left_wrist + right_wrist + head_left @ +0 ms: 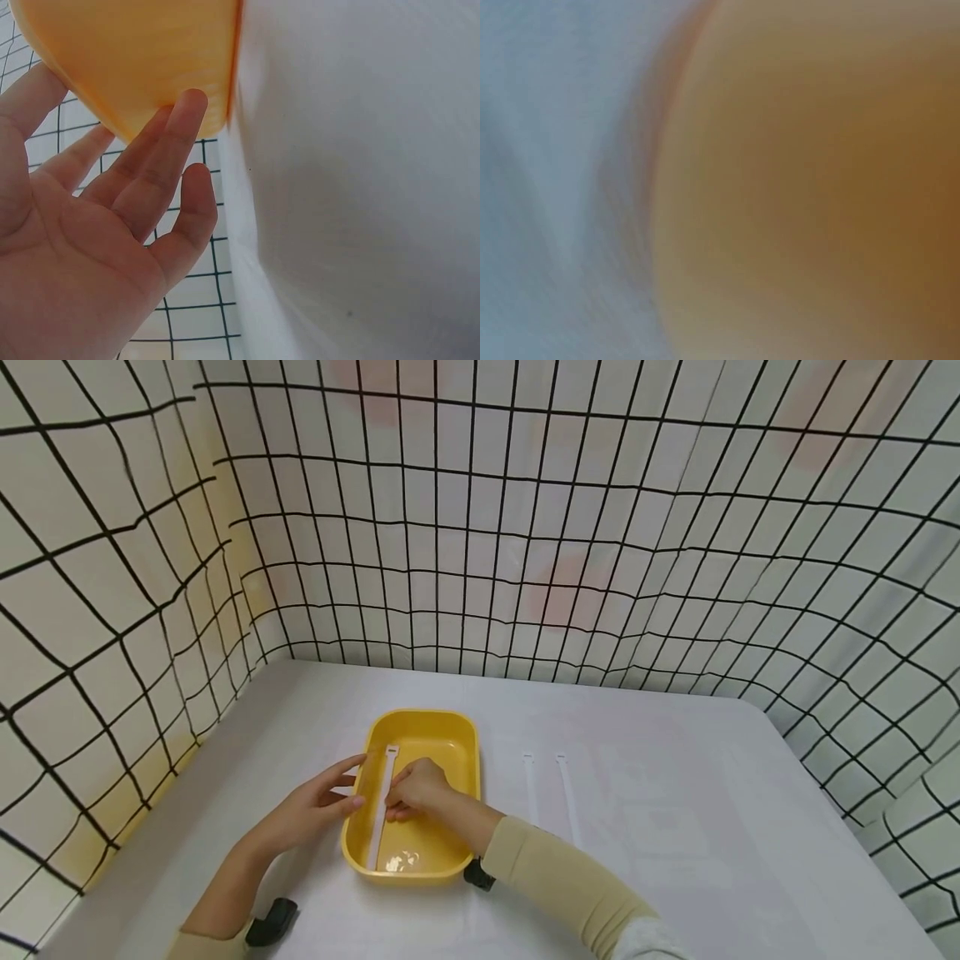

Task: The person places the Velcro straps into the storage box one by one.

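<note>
A yellow tray lies on the white table, its long side pointing away from me. Inside, along its left half, runs a long white strap with a slotted head at the far end. My right hand reaches into the tray, fingers curled down at the strap's middle; its fingertips are partly hidden. At the tray's left wall is my left hand, fingers loosely spread, with the index fingertip at the rim. In the left wrist view, the left hand shows an empty palm beside the tray's outer wall.
Two more white straps, a left one and a right one, lie side by side on the table right of the tray. Black grid netting stands around the table's back and sides. The right wrist view is blurred.
</note>
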`<state>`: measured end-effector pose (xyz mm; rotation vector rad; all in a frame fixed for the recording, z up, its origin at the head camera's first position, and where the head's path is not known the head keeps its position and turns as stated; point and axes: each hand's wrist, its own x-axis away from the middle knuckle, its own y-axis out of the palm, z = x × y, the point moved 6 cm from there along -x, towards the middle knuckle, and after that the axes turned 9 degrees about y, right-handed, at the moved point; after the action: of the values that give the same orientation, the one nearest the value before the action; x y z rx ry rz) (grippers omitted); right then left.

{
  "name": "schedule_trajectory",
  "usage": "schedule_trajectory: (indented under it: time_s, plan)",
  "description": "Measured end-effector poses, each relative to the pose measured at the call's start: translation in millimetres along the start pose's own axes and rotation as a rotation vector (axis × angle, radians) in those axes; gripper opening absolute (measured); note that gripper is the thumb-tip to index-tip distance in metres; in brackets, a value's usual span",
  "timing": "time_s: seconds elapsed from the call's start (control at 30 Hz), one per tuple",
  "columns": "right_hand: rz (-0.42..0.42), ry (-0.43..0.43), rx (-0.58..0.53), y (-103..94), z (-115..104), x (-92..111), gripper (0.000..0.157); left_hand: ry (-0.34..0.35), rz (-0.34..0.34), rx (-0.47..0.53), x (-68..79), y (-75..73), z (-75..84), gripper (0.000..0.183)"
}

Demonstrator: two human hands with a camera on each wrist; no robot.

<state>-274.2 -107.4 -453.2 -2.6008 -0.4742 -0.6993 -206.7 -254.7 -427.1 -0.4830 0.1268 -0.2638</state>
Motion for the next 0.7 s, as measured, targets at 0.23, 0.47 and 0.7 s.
schedule_trajectory:
  time_s: [0.23,0.47,0.7]
  plan:
    - [0.003,-0.014,-0.008,-2.4,-2,2,0.019,-0.007,0.008,-0.008,0.3,-1.0,1.1,0.066]
    - [-0.008,-0.032,-0.036,-7.4,-4,4,0.017,-0.051,0.014,-0.023,-0.1,-0.2,0.9,0.068]
    - [-0.111,-0.073,-0.093,-16.6,-8,11,0.012,-0.048,0.008,-0.024,-1.1,0.8,0.2,0.067]
